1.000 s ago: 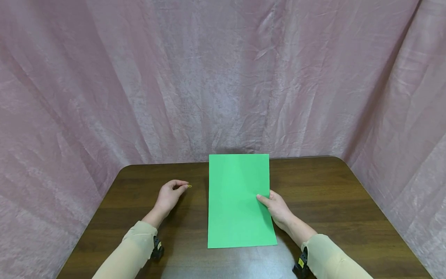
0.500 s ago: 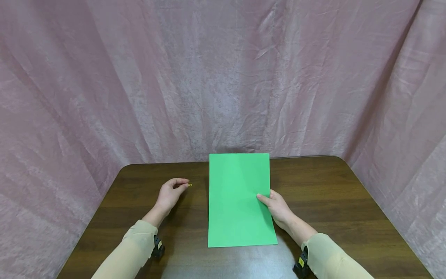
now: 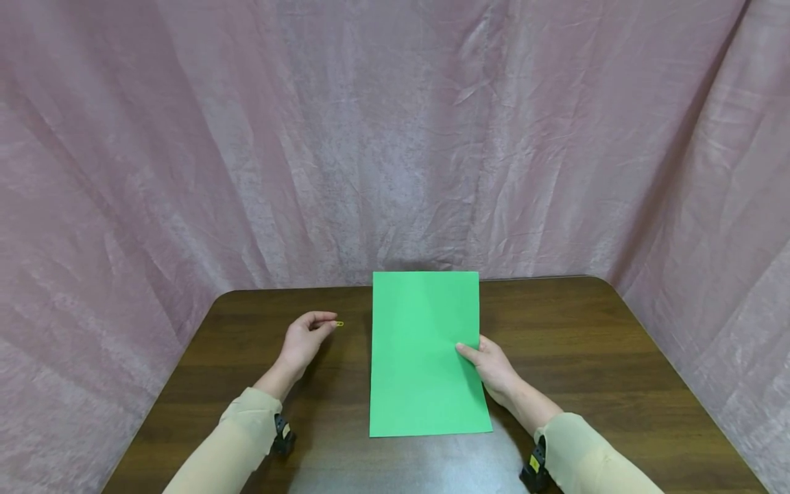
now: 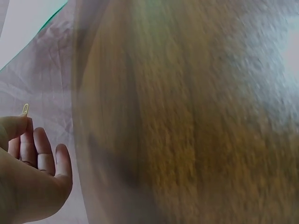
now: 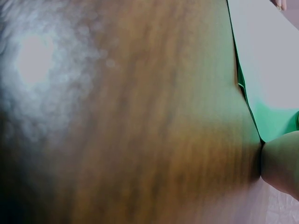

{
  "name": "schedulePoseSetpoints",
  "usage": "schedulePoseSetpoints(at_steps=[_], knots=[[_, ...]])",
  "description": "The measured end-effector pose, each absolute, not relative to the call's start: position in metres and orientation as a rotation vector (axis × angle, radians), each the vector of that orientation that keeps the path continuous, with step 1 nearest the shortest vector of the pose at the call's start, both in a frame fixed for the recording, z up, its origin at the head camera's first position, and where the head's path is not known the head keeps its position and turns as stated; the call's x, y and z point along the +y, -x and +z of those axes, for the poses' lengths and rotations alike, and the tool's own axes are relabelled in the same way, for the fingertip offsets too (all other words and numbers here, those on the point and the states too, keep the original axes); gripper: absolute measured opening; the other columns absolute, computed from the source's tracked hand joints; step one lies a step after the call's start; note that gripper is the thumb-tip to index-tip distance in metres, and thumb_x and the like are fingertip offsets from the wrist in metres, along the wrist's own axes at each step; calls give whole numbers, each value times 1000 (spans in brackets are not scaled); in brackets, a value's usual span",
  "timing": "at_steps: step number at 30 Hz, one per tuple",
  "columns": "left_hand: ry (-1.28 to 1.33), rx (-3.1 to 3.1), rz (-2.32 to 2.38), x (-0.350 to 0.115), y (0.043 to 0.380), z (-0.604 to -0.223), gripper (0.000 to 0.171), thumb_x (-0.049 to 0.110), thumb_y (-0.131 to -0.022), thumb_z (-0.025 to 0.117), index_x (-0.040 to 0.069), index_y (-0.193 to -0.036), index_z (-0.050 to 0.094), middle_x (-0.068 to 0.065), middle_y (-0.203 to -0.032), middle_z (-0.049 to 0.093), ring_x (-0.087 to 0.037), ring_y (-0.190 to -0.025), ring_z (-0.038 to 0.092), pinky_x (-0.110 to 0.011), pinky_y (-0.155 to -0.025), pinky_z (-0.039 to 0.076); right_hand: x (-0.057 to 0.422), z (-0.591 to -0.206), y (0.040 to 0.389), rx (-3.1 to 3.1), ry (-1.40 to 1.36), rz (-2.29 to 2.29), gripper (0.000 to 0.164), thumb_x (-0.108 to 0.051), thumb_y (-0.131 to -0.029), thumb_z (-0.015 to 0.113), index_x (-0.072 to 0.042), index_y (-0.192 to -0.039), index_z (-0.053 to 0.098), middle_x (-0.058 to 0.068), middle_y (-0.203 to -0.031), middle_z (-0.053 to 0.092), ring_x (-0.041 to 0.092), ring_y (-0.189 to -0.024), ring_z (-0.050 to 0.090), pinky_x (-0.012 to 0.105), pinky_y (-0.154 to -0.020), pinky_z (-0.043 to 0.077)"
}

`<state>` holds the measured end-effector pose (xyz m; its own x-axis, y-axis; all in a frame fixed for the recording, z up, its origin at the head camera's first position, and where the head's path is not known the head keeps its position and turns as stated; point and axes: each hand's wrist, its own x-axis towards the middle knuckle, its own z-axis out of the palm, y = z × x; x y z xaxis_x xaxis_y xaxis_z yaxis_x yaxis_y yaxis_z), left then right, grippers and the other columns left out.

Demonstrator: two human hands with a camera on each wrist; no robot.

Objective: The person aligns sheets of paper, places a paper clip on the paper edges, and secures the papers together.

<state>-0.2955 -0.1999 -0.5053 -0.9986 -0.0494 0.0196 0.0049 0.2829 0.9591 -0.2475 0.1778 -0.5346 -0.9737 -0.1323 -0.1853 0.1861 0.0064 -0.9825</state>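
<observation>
A pink, softly folded curtain [image 3: 395,144] fills the background. Before it stands a brown wood-grain desk [image 3: 561,336] with rounded far corners. Near the middle, a green sheet [image 3: 422,363] is held above the desk, its long sides running away from the wearer. The right hand [image 3: 495,369] grips its right edge, thumb on the face. The left hand [image 3: 301,344], apart from the sheet's left side, pinches a tiny yellow paper clip [image 4: 25,108] between thumb and forefinger.

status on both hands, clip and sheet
Left hand pinches yellow clip. Right hand grips green sheet by its right edge. Clip apart from sheet, nothing seen between.
</observation>
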Motion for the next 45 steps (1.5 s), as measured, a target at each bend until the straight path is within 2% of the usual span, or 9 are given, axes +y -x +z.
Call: schedulePoseSetpoints(at_steps=[5, 10, 20, 28, 32, 39, 45], knots=[[-42, -2445, -1930, -196, 294, -503, 24, 11, -100, 68, 2, -122, 69, -13, -114, 68, -29, -110, 62, -52, -100, 49, 177, -535, 247, 2042, -93, -2090, 46, -21, -107, 58, -1, -147, 47, 13, -122, 69, 24, -99, 69, 39, -81, 59], [-33, -2392, -2044, -191, 295, -498, 27, 10, -101, 67, 0, -126, 66, -17, -117, 68, -39, -113, 63, -53, -99, 52, 178, -534, 245, 2024, -98, -2102, 45, -21, -107, 57, -2, -147, 47, 13, -121, 69, 24, -99, 70, 39, -81, 58], [-30, -2331, -2144, -184, 297, -489, 30, 11, -101, 68, -1, -128, 64, -23, -122, 66, -27, -100, 70, -46, -94, 56, 179, -529, 243, 2010, -106, -2113, 45, -22, -108, 56, -2, -147, 46, 12, -118, 70, 24, -99, 70, 38, -81, 58], [-82, -2229, -2253, -180, 298, -480, 29, 6, -99, 68, -2, -126, 64, -18, -113, 70, -36, -105, 68, -52, -97, 53, 179, -524, 240, 1981, -100, -2126, 46, -22, -108, 55, -1, -148, 46, 14, -116, 71, 23, -97, 71, 38, -80, 59], [-106, -2236, -2251, -179, 300, -476, 29, 8, -100, 68, -1, -127, 64, -17, -115, 70, -38, -108, 66, -45, -94, 57, 178, -524, 240, 1973, -84, -2121, 46, -22, -108, 55, -1, -148, 46, 13, -115, 71, 23, -96, 71, 39, -81, 59], [-159, -2225, -2261, -178, 303, -471, 30, 9, -99, 69, 0, -127, 64, -5, -104, 71, -20, -92, 69, -48, -99, 54, 178, -522, 241, 1980, -55, -2102, 46, -21, -108, 55, -1, -148, 46, 13, -115, 71, 24, -97, 71, 40, -81, 59], [-191, -2199, -2276, -176, 306, -468, 30, 8, -98, 69, 0, -127, 65, -2, -100, 72, -18, -91, 69, -48, -99, 53, 177, -521, 241, 1982, -39, -2096, 46, -21, -108, 55, 0, -147, 45, 14, -114, 71, 24, -96, 71, 40, -81, 59]])
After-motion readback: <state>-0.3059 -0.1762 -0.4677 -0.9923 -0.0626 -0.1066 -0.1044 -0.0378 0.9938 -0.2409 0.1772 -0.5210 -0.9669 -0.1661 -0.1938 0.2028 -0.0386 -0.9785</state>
